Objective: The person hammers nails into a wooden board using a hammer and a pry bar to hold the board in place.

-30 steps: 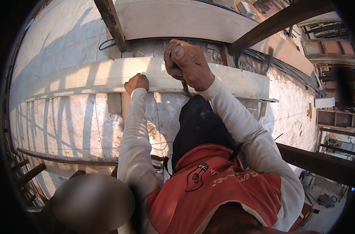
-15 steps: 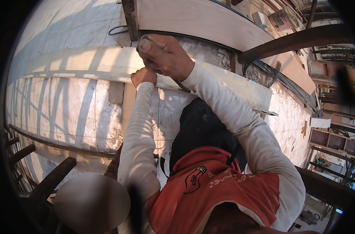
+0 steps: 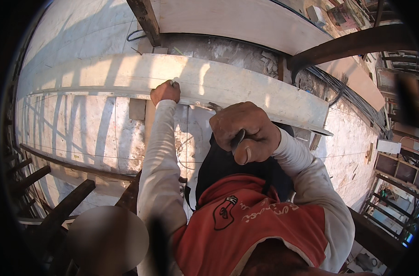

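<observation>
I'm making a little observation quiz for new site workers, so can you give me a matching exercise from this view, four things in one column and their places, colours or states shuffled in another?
Column one
1. Left hand
2. Right hand
3. Bundle of rods
4. Shirt front

Column two
A. Closed around a tool
B. Red, with a bulb outline on it
C. Fisted at the near edge of the long pale board
D. Dark, in the picture's right part, beyond the board

Right pairs: 1-C, 2-A, 3-D, 4-B
</observation>
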Tool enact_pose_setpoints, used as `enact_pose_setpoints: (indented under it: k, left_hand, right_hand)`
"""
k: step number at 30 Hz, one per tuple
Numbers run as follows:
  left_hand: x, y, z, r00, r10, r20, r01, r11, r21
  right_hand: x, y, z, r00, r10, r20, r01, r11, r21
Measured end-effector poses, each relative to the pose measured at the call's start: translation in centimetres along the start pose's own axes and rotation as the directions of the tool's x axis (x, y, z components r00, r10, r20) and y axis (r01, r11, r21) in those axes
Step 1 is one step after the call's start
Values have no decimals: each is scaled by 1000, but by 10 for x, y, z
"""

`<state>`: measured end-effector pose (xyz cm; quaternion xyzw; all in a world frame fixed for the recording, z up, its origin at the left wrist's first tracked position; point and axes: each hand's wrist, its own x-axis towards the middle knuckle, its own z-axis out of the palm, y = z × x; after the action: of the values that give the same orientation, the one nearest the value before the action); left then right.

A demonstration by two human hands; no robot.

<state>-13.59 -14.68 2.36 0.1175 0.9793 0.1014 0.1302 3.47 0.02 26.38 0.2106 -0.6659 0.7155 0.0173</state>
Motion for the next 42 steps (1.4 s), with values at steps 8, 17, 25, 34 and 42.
enact_pose_setpoints:
  k: [8,17,25,34,42]
  left_hand:
    - [0,-6,13,999,-21,31,21,1000,-1]
    - [0,6,-3,999,44,24,-43,997,-68]
    - [-118,68,-11,677,735,-46,-569,482,-666]
    - [-182,102,3,679,725,-116,-573,425,-701]
    - [-187,71,48,717,697,20,-469,503,-726]
  right_hand:
    - [-126,-1,-31,898,-437,46,428,893,139]
    - [-239,28,-54,482,-180,-857,638,742,203]
    - [-236,-23,-48,481,-222,-848,683,702,204]
    - [-217,-72,-32,690,-74,-720,313,928,204]
    - [-159,-80,-25,724,114,-681,-32,991,133]
